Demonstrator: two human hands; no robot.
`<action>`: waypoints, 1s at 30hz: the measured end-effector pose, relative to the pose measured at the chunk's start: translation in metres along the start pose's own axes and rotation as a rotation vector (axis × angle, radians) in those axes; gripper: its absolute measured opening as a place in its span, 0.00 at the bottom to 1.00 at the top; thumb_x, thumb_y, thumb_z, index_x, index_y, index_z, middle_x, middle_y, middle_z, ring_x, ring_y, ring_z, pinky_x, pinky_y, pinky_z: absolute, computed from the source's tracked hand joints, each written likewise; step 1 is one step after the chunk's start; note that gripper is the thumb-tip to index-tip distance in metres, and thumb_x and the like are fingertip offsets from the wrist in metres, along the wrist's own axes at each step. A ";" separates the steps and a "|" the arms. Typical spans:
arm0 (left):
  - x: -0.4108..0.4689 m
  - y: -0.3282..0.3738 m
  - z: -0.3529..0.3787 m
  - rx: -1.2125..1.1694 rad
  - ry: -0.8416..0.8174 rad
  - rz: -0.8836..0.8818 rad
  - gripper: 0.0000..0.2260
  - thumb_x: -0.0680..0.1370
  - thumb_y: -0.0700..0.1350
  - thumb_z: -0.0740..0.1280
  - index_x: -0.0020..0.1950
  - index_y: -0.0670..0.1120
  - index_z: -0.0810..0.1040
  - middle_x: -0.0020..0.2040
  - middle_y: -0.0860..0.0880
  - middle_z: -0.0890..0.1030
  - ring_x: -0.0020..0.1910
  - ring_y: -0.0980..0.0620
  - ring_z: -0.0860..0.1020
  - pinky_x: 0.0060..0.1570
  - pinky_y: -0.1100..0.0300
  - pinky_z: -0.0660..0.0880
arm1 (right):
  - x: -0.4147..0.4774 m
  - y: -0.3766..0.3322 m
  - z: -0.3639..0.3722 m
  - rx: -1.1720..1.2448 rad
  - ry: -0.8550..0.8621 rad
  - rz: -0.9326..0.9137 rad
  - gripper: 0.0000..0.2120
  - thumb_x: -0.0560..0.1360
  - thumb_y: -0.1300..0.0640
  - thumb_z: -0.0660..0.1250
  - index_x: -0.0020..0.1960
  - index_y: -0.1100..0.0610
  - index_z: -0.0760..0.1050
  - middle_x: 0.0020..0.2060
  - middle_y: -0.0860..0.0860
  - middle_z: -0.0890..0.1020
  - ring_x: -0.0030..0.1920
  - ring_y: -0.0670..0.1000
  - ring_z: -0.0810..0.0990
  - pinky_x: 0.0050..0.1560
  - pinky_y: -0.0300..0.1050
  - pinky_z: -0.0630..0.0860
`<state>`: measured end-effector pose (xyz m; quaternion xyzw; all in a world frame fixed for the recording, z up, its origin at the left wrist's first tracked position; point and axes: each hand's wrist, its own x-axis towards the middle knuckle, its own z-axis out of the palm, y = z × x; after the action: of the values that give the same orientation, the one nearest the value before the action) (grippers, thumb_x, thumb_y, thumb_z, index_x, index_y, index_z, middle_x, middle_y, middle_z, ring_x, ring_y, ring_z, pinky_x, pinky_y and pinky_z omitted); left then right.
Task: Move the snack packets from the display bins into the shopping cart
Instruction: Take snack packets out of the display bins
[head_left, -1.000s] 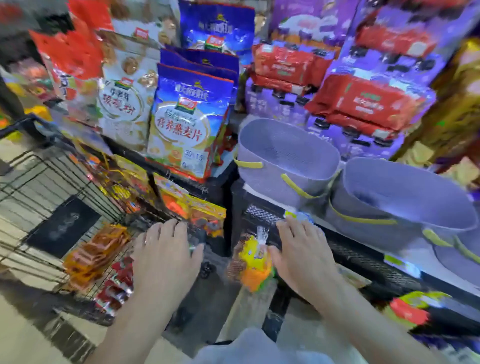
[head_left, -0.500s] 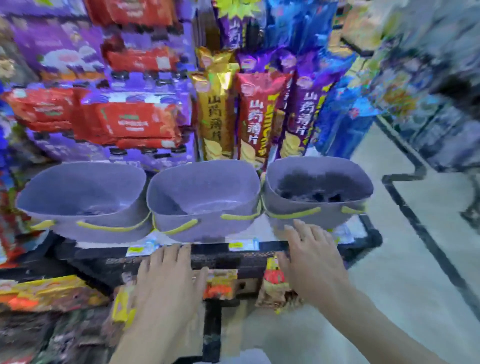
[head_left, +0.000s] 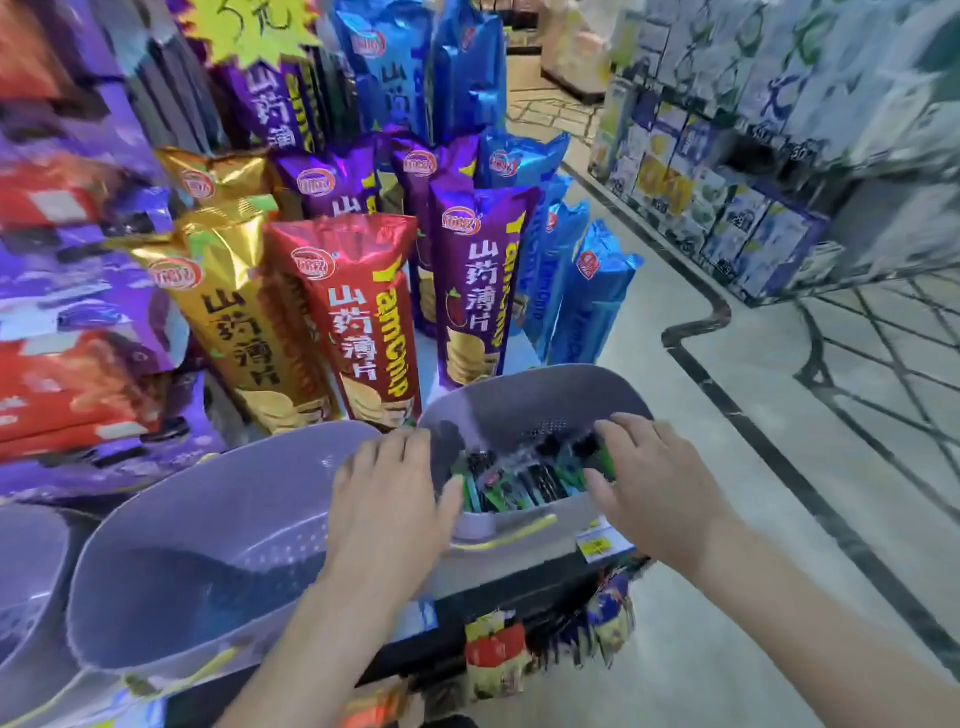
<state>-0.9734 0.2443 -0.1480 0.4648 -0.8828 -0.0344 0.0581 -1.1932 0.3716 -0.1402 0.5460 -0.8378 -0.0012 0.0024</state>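
Head view: the packets (head_left: 519, 486) lie in the right bin (head_left: 545, 387), between the left hand (head_left: 387, 499) and the right hand (head_left: 660, 488). Both hands are loosely spread and hold nothing. A second bin (head_left: 208, 545) sits left of it, chip bags (head_left: 353, 312) stand behind, and tiled floor (head_left: 753, 441) lies to the right.

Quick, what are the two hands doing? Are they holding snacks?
Left hand: open, fingers spread over the edge of the purple bin, holding nothing.
Right hand: open above the snack packets, holding nothing.
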 end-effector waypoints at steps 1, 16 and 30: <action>0.017 0.000 0.007 -0.023 -0.002 0.004 0.26 0.84 0.62 0.59 0.78 0.51 0.67 0.75 0.50 0.74 0.72 0.46 0.72 0.67 0.50 0.71 | 0.016 0.004 0.004 0.015 -0.034 -0.003 0.27 0.80 0.46 0.65 0.75 0.58 0.70 0.71 0.56 0.75 0.69 0.61 0.74 0.68 0.56 0.73; 0.086 -0.013 0.077 -0.163 -0.081 -0.063 0.27 0.83 0.56 0.58 0.81 0.49 0.65 0.64 0.48 0.83 0.62 0.46 0.78 0.67 0.51 0.63 | 0.171 -0.005 0.103 0.207 -0.692 -0.317 0.19 0.78 0.49 0.70 0.66 0.54 0.77 0.62 0.52 0.82 0.61 0.57 0.80 0.59 0.49 0.76; 0.082 -0.009 0.079 -0.148 -0.010 -0.075 0.25 0.81 0.50 0.67 0.77 0.46 0.72 0.60 0.46 0.85 0.56 0.42 0.82 0.65 0.48 0.70 | 0.201 0.015 0.112 0.085 -0.878 -0.697 0.16 0.75 0.51 0.76 0.56 0.60 0.79 0.53 0.56 0.81 0.49 0.57 0.77 0.46 0.49 0.70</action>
<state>-1.0221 0.1722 -0.2212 0.4916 -0.8602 -0.1039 0.0865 -1.2883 0.1933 -0.2517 0.7383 -0.5298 -0.1951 -0.3690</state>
